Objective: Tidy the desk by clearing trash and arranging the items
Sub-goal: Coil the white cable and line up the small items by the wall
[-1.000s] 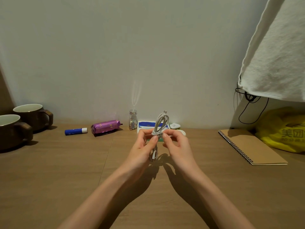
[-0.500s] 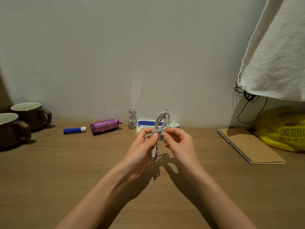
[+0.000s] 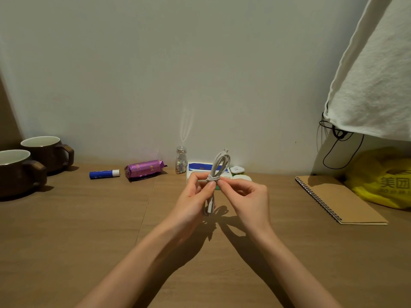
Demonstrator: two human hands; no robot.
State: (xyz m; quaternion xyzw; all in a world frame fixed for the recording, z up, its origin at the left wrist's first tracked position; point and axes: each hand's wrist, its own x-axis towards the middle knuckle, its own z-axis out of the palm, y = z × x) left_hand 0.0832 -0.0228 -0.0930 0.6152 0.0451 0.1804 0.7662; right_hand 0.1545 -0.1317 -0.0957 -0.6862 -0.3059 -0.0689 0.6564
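A white charging cable (image 3: 219, 166), folded into a bundle and wrapped around its middle, is held upright above the wooden desk (image 3: 89, 230). My left hand (image 3: 193, 201) pinches the bundle at the wrap from the left. My right hand (image 3: 246, 196) pinches the same wrap from the right. A loop with a plug sticks up above my fingers, and another plug end hangs down between my palms.
Along the wall lie a blue glue stick (image 3: 104, 174), a purple wrapped packet (image 3: 144, 169), a small glass bottle (image 3: 181, 160), a blue-white tissue pack (image 3: 201, 168) and a white plug (image 3: 237, 169). Two brown mugs (image 3: 44, 153) stand left. A spiral notebook (image 3: 340, 200) and yellow bag (image 3: 382, 178) lie right.
Both hands keep the cable bundle in almost the same spot. The wrap around its middle looks tighter, and my right fingers have drawn slightly to the right.
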